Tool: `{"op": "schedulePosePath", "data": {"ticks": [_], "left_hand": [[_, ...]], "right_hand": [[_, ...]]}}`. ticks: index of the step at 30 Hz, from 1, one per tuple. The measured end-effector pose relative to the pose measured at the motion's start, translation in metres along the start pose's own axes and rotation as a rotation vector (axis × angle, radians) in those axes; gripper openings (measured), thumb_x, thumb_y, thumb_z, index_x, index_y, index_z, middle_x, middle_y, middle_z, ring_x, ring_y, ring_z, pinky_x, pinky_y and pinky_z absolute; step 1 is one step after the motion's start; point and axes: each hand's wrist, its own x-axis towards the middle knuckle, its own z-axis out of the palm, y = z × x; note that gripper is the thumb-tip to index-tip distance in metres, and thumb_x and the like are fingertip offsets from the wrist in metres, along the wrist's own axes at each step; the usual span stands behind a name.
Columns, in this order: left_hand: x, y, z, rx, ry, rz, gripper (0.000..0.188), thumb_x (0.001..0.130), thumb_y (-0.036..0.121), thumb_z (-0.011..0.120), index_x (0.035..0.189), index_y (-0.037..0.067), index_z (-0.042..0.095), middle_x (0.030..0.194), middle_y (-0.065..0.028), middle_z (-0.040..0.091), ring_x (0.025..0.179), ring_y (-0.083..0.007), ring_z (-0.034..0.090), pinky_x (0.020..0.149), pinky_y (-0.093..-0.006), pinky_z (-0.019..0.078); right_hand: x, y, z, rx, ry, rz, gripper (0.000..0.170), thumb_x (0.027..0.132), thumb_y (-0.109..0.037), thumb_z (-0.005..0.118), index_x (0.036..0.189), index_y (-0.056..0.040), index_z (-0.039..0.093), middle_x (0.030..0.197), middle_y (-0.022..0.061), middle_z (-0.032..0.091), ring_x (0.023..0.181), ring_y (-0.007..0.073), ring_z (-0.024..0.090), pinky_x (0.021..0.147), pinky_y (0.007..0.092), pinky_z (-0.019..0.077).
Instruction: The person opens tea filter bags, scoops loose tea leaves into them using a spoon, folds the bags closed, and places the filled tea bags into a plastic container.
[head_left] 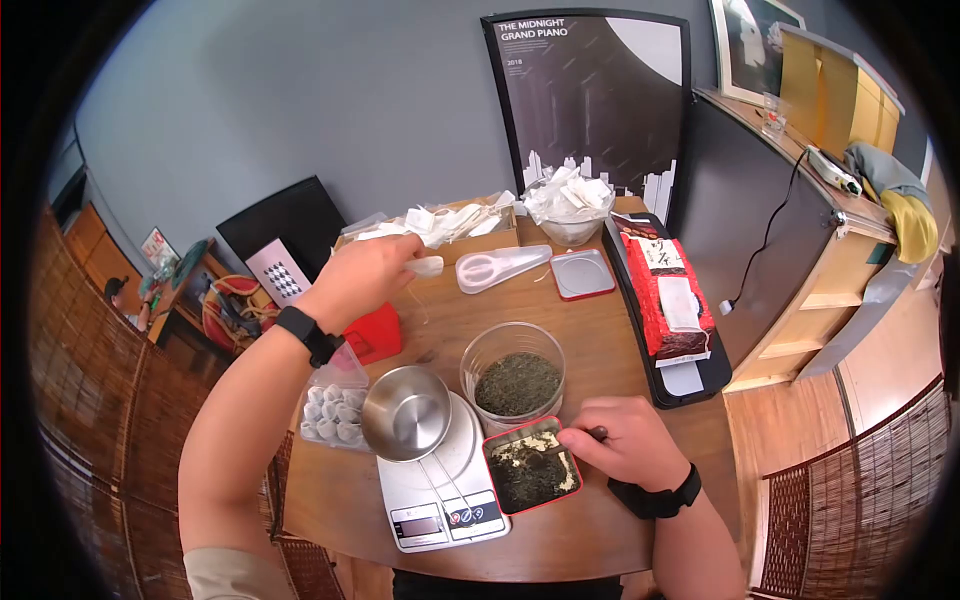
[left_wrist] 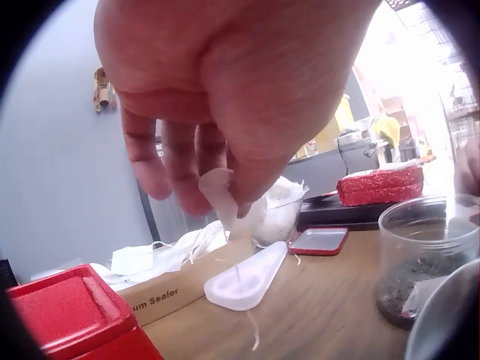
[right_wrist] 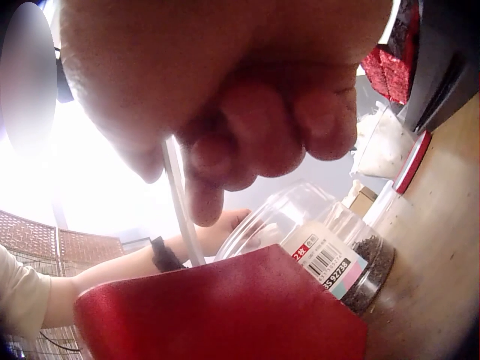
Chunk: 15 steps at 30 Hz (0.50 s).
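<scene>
My left hand (head_left: 365, 275) is raised over the left side of the table and pinches a small white tea bag (left_wrist: 219, 193) between thumb and fingers; a thin string hangs below. My right hand (head_left: 625, 440) grips a thin-handled utensil (right_wrist: 180, 206) at the red square tin (head_left: 532, 512). Its lower end is hard to make out among the dark dried leaves and pale flakes in the tin. Behind the tin stands a clear round tub (head_left: 513, 335) of dried leaves. A steel pan (head_left: 408, 412) sits on the white kitchen scale (head_left: 405, 490), left of the tin.
Filled white bags (head_left: 335, 412) lie in a clear box at left, near a red lid-like piece (head_left: 375, 333). A cardboard box (left_wrist: 169, 292) and glass bowl (head_left: 572, 230) hold white bags at the back. A red tea packet (head_left: 665, 290) lies on a black appliance (head_left: 690, 385).
</scene>
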Motion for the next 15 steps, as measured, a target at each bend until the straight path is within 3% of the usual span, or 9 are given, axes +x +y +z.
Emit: {"op": "schedulePosePath", "data": {"ticks": [4, 9, 15], "left_hand": [[0.0, 0.001, -0.01, -0.07, -0.031, -0.075, 0.016, 0.088, 0.015, 0.071, 0.1, 0.004, 0.069, 0.099, -0.0122, 0.067, 0.091, -0.0351, 0.067, 0.081, -0.0447, 0.0546], [-0.004, 0.004, -0.015, -0.05, 0.126, 0.058, 0.014, 0.09, 0.014, 0.068, 0.1, 0.004, 0.069, 0.095, -0.0127, 0.066, 0.093, -0.0343, 0.066, 0.08, -0.0448, 0.0545], [-0.005, 0.013, -0.026, -0.179, 0.107, -0.078, 0.017, 0.089, 0.012, 0.071, 0.102, 0.003, 0.067, 0.092, -0.0134, 0.068, 0.087, -0.0333, 0.067, 0.077, -0.043, 0.0537]], "right_hand": [[0.0, 0.002, 0.001, 0.045, 0.017, 0.037, 0.029, 0.093, -0.026, 0.072, 0.077, -0.0012, 0.07, 0.069, 0.0109, 0.062, 0.059, 0.0275, 0.058, 0.054, 0.0378, 0.0446], [0.0, 0.002, 0.001, 0.052, 0.04, 0.058, 0.03, 0.092, -0.023, 0.073, 0.076, 0.0017, 0.068, 0.065, 0.0133, 0.058, 0.056, 0.0267, 0.052, 0.052, 0.0372, 0.0407], [0.001, 0.001, 0.0, 0.029, 0.161, 0.072, 0.039, 0.095, -0.029, 0.068, 0.073, 0.003, 0.063, 0.062, 0.0159, 0.052, 0.054, 0.0306, 0.048, 0.051, 0.0393, 0.0387]]}}
